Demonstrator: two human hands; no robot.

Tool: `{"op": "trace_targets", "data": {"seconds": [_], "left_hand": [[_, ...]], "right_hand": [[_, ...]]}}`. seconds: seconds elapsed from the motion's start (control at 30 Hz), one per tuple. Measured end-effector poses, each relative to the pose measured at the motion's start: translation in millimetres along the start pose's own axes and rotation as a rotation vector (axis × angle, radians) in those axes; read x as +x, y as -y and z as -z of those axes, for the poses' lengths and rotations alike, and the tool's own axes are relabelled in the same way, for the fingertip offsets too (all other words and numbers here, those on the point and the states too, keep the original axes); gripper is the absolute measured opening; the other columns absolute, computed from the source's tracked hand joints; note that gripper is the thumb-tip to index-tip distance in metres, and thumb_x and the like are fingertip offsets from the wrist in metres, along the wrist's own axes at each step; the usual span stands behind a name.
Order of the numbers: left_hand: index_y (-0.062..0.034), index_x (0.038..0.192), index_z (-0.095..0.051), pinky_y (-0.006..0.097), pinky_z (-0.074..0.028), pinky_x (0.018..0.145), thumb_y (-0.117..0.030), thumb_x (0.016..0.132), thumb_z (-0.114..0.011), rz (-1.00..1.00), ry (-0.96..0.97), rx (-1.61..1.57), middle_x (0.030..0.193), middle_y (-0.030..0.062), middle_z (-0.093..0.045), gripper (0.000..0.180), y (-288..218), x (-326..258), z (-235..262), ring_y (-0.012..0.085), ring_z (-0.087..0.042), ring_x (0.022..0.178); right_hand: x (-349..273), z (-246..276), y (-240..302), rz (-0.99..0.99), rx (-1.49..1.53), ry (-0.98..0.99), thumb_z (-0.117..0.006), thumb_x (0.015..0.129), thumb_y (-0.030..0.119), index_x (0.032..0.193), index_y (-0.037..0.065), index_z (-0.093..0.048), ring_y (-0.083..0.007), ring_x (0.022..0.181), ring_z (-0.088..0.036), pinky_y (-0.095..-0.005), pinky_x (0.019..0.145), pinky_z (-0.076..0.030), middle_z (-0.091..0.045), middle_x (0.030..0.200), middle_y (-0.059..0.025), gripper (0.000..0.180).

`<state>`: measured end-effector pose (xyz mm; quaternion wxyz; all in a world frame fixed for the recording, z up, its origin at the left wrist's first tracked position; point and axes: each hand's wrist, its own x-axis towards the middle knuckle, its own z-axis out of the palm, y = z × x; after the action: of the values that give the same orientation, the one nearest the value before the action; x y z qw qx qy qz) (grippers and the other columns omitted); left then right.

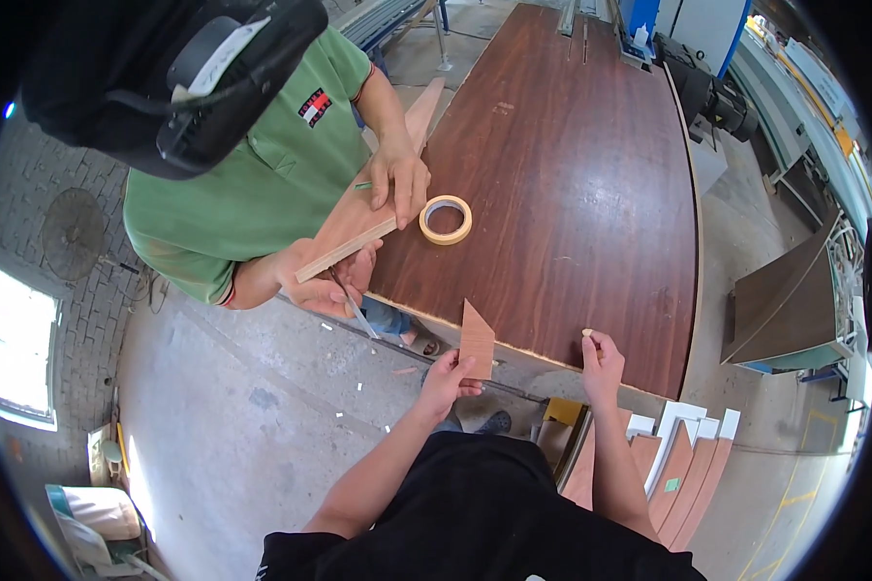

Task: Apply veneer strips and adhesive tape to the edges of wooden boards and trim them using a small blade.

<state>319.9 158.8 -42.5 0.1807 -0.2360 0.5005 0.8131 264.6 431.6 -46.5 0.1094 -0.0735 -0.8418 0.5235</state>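
On my feed I see a black shirt (pixel 484 513) behind the bare left hand (pixel 446 382) and bare right hand (pixel 604 365), its short left sleeve (pixel 298 557) bearing a small white marking (pixel 262 571); a dark shoe (pixel 497 423) shows below the left hand, rightward.

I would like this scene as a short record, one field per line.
Left hand: holds a small brown wooden piece with pointed end
Right hand: pinches a tiny pale piece, kind unclear
Surface: dark brown wood-grained table, round yellow tape roll on it
Other person: dressed in green, holds long brown wooden board
Lower right: flat brown and white strips
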Motion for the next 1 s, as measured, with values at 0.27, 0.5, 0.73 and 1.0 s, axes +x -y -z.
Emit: {"op": "trace_targets", "data": {"seconds": [0.27, 0.5, 0.73, 1.0], "left_hand": [[-0.0064, 0.114, -0.050, 0.026, -0.055, 0.061, -0.024, 0.094, -0.057, 0.012, 0.009, -0.002, 0.089, 0.0066, -0.063, 0.028, -1.3, 2.0, 1.5, 0.0135, -0.062, 0.069], [-0.0061, 0.116, -0.049, 0.026, -0.055, 0.061, -0.023, 0.094, -0.057, 0.028, 0.008, -0.016, 0.090, 0.0069, -0.063, 0.029, -1.6, 2.9, 3.3, 0.0137, -0.062, 0.070], [-0.0070, 0.116, -0.050, 0.026, -0.055, 0.062, -0.023, 0.093, -0.058, 0.039, 0.003, -0.031, 0.091, 0.0065, -0.063, 0.029, 1.9, 1.4, 3.5, 0.0138, -0.062, 0.070], [-0.0074, 0.116, -0.049, 0.027, -0.055, 0.063, -0.021, 0.094, -0.056, 0.025, 0.058, 0.009, 0.091, 0.0065, -0.063, 0.026, 2.1, -0.5, -2.9, 0.0136, -0.062, 0.071]], "right_hand": [[-0.1, -1.0, 7.4, 0.013, 0.003, -0.017, -0.061, 0.088, 0.015, 0.099, 0.000, -0.065, -0.0074, 0.059, -0.050, -0.0237, 0.058, -0.043, -0.058, 0.067, -0.0035, 0.020], [-0.3, -0.4, 11.4, -0.034, -0.001, 0.010, -0.060, 0.090, 0.016, 0.100, -0.001, -0.064, -0.0069, 0.063, -0.049, -0.0234, 0.059, -0.042, -0.059, 0.071, -0.0023, 0.021], [-2.8, -1.4, 5.8, -0.004, 0.009, -0.021, -0.061, 0.088, 0.017, 0.099, -0.002, -0.065, -0.0086, 0.059, -0.050, -0.0248, 0.059, -0.044, -0.059, 0.068, -0.0047, 0.021], [-2.8, 0.5, 7.1, 0.032, 0.015, -0.040, -0.062, 0.087, 0.016, 0.100, -0.001, -0.065, -0.0086, 0.061, -0.053, -0.0240, 0.060, -0.045, -0.062, 0.069, -0.0062, 0.021]]}}
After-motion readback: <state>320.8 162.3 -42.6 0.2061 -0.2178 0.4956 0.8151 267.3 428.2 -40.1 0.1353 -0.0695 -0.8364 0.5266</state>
